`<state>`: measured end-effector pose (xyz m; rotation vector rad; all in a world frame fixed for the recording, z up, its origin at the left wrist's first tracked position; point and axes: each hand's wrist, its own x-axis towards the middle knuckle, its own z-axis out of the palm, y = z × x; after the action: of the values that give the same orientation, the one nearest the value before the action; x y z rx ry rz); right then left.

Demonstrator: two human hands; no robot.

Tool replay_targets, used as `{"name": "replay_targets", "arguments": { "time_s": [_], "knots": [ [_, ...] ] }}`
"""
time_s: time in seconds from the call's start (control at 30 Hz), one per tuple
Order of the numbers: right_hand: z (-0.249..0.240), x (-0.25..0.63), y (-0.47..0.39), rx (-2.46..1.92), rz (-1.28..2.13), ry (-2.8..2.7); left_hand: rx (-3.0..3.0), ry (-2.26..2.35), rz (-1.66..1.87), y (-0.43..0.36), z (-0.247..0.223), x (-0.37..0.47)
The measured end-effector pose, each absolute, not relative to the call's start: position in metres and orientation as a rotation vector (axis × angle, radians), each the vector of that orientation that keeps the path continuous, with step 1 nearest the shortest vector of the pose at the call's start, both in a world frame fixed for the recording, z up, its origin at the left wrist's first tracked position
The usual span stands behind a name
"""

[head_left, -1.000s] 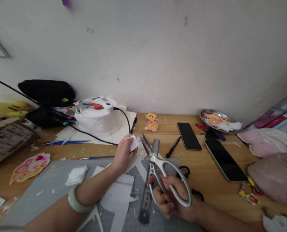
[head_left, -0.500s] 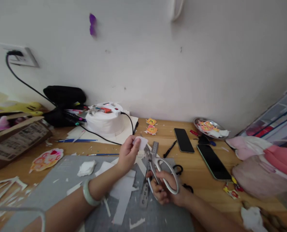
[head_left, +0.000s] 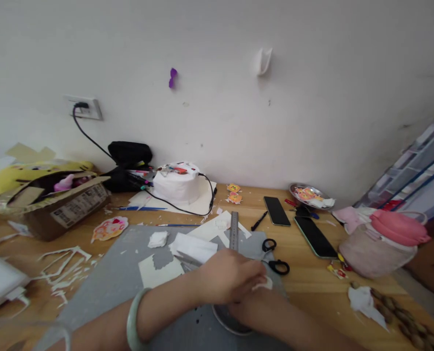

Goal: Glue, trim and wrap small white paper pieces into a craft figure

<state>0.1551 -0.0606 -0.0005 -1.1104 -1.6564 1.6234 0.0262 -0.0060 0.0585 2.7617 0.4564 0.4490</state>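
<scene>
My left hand (head_left: 229, 275) crosses over my right wrist, a pale green bangle (head_left: 132, 319) on its arm. Its closed fingers pinch a small white paper piece (head_left: 264, 283). Mostly hidden beneath it, my right hand (head_left: 244, 309) is closed on the scissors (head_left: 235, 330); a curved handle loop shows below, and grey blades appear to point left. White paper (head_left: 197, 246) and a jagged-edged cream sheet (head_left: 156, 273) lie left of the hands on the grey cutting mat (head_left: 110, 292). A steel ruler (head_left: 234, 229) lies just beyond them.
Black-handled scissors (head_left: 278, 265) and a black pen (head_left: 258, 221) lie to the right, with two phones (head_left: 277, 211) farther off. A metal bowl (head_left: 311, 195) holds paper cut-outs. Left stand a cardboard box (head_left: 74, 207) and paper strips (head_left: 66, 265). A pink bag (head_left: 379, 248) stands right.
The view has shifted, showing more of the table's left. My left hand has moved right and down, across my right wrist. The scissors have turned from pointing away to pointing left.
</scene>
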Motion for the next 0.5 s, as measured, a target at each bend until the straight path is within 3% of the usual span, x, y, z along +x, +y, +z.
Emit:
{"name": "replay_targets", "arguments": {
  "time_s": [0.07, 0.13, 0.23, 0.5],
  "knots": [
    [0.014, 0.149, -0.065, -1.357, 1.423, -1.787, 2.743, 0.614, 0.459, 0.003, 0.047, 0.023],
    [0.039, 0.145, -0.064, -1.752, 0.824, -2.307, 2.719, 0.777, 0.481, 0.017, 0.034, 0.019],
    [0.082, 0.148, -0.047, -2.146, 0.348, -2.704, 2.705, 0.886, 0.508, 0.037, 0.017, 0.014],
    [0.138, 0.137, 0.087, -2.165, -0.064, -2.444, 2.705, 1.011, 0.490, 0.058, -0.020, 0.007]
  ]
}}
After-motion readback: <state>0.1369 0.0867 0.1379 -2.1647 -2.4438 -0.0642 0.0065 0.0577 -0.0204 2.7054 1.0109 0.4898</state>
